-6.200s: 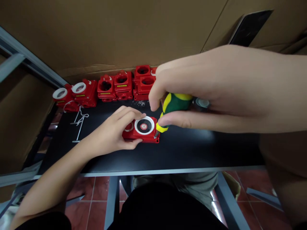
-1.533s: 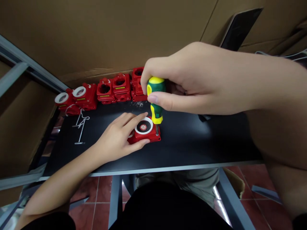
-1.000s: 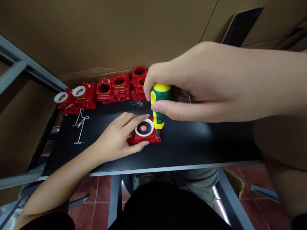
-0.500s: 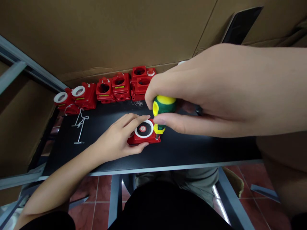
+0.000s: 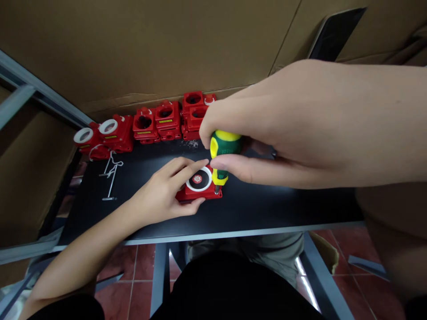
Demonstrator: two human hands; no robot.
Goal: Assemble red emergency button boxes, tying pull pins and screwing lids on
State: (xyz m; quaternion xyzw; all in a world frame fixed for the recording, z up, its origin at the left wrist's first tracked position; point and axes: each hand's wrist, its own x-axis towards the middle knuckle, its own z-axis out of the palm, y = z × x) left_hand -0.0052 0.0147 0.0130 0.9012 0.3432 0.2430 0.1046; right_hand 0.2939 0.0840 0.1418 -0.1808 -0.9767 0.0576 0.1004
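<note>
A red square housing (image 5: 200, 189) with a white ring and black centre lies on the black table (image 5: 267, 209). My left hand (image 5: 163, 191) clamps its left side, fingers over the top and thumb under the near edge. My right hand (image 5: 293, 129) is closed around the green and yellow handle of a stubby screwdriver (image 5: 223, 153). The screwdriver stands upright with its tip at the housing's near right corner.
A row of several red housings (image 5: 160, 120) lines the back of the table against a cardboard wall (image 5: 150, 49); two at the left (image 5: 96, 133) carry white rings. Thin metal wire pins (image 5: 111, 175) lie at the left. Red floor tiles show below the table's front edge.
Over the last seconds the screwdriver handle has twisted and shifted slightly in my right fingers while its tip stays at the same corner. My left hand keeps its hold.
</note>
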